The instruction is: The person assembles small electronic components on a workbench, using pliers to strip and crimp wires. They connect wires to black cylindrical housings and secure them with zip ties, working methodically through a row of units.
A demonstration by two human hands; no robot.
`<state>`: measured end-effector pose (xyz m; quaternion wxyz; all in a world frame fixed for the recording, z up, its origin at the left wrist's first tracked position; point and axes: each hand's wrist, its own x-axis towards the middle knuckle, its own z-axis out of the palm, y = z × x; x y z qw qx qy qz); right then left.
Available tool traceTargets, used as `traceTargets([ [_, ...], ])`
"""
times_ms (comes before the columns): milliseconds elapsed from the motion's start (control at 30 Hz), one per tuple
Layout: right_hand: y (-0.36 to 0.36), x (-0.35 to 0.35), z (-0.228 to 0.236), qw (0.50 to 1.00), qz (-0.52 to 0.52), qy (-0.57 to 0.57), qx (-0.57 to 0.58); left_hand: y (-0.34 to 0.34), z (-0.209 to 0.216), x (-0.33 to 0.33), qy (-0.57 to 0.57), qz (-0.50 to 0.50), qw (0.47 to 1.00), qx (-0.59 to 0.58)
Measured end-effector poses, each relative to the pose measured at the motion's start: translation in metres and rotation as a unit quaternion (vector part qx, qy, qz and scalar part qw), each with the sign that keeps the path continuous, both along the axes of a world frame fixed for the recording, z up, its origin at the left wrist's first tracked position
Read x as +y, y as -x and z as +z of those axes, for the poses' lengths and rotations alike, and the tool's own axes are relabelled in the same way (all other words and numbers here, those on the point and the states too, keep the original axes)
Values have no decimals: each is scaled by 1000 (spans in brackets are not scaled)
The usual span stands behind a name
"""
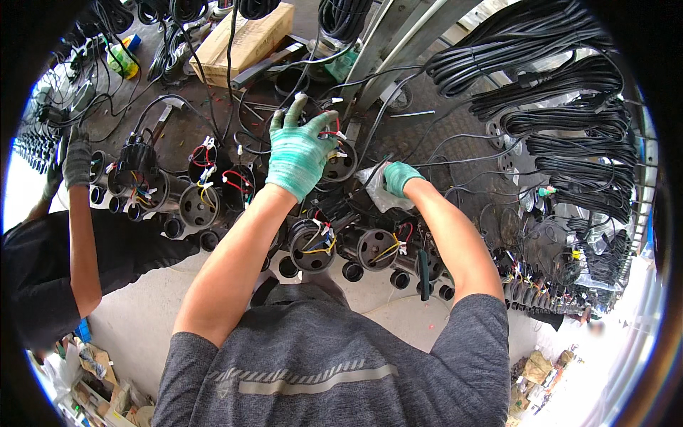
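Note:
My left hand [299, 153], in a green striped glove with worn grey fingertips, reaches over the bench with its fingers spread. It is over a round housing [340, 164] with red wires and white connectors by the fingertips. My right hand [400, 178], also gloved in green, is closed at the edge of a crumpled clear plastic bag [383, 193]. What lies inside the bag I cannot make out. Nearer to me stand more round metal housings, one [313, 245] with yellow and blue wires and another [377, 248] with yellow and red wires.
Thick coils of black cable [519, 46] hang along the right. At the back a cardboard box [245, 43] rests near a metal upright [380, 46]. On the left another person's dark-gloved hand [77, 160] works at the same bench. Loose cables cross the dark bench top [420, 135].

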<state>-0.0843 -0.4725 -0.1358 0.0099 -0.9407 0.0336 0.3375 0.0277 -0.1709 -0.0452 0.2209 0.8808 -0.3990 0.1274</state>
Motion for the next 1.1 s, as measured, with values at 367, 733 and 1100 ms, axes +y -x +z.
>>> traceTargets([
  [367,8,-1,66,989,-96,-60,-95,0,4,-2,1,2,1000,17],
  [733,31,86,134,825,-236,-418,-299,0,4,-2,-4,8,1000,15],
  [1100,-1,153,100,652,-440,-453,-420,-1,6,-1,-2,9,1000,9],
])
